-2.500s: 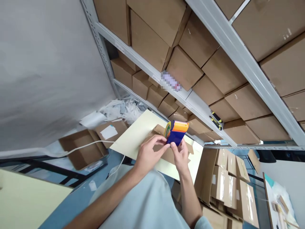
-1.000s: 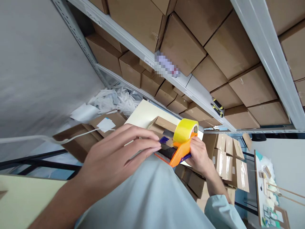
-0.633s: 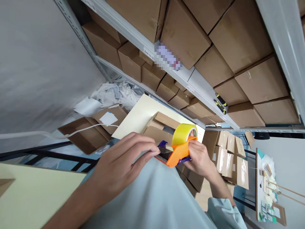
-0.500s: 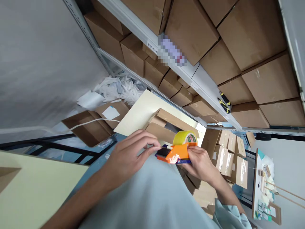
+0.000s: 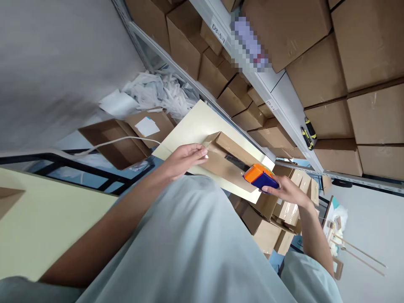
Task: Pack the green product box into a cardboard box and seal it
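Observation:
A long cardboard box (image 5: 217, 162) lies on a pale yellow board, its top flaps nearly together with a dark gap between them. At the box's left end is my left hand (image 5: 186, 159), fingers stretched out and touching the cardboard. Shiny clear tape (image 5: 216, 147) shows on the box near those fingertips. My right hand (image 5: 280, 189) is wrapped round an orange and blue tape dispenser (image 5: 260, 176), tilted over the right part of the box. The yellow tape roll is hidden from this angle.
The pale yellow board (image 5: 186, 122) lies under the box. Shelves of cartons (image 5: 315, 71) rise behind, with two yellow-black cutters (image 5: 307, 134) on a ledge. An open carton (image 5: 116, 141) and crumpled white material (image 5: 164, 90) are at left. Stacked cartons (image 5: 265, 231) stand at right.
My left hand has gone from the dispenser's front to the box's left end. My right hand has moved the dispenser over the box and turned it. The box flaps have come closer together.

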Action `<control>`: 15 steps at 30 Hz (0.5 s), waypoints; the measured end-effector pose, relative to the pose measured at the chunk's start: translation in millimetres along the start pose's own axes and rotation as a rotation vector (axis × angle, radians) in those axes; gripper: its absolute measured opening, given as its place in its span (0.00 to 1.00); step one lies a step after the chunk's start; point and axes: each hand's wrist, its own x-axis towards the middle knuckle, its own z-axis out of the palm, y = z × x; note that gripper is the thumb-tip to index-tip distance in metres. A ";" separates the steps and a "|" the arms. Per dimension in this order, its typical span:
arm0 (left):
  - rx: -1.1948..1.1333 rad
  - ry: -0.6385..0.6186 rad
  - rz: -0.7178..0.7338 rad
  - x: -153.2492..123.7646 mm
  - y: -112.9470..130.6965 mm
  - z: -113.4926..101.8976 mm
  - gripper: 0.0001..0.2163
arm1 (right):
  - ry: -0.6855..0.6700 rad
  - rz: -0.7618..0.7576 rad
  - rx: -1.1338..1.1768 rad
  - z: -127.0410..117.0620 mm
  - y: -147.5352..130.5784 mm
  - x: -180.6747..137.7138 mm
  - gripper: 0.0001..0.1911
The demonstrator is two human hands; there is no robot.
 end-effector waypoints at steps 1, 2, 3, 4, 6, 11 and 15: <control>-0.019 -0.001 -0.002 5.2 -2.9 -1.4 0.30 | -0.039 -0.009 0.068 -3.7 0.6 5.9 0.28; -0.033 -0.003 0.001 9.5 -4.5 -3.6 0.30 | -0.077 -0.019 0.134 -6.5 1.6 11.7 0.28; -0.041 -0.008 0.003 13.2 -5.2 -6.5 0.30 | -0.110 -0.026 0.191 -8.4 3.1 17.7 0.28; -0.046 -0.011 0.004 16.3 -5.0 -9.7 0.30 | -0.133 -0.030 0.234 -9.6 5.2 23.6 0.28; -0.049 -0.021 -0.007 21.4 -3.6 -16.2 0.29 | -0.161 -0.030 0.291 -10.0 11.1 35.9 0.28; -0.058 -0.077 -0.086 30.5 -0.2 -29.2 0.26 | -0.242 0.029 0.403 -1.7 28.6 64.6 0.30; -0.018 -0.038 -0.109 37.8 0.1 -34.2 0.23 | -0.262 0.087 0.465 8.7 32.4 79.7 0.33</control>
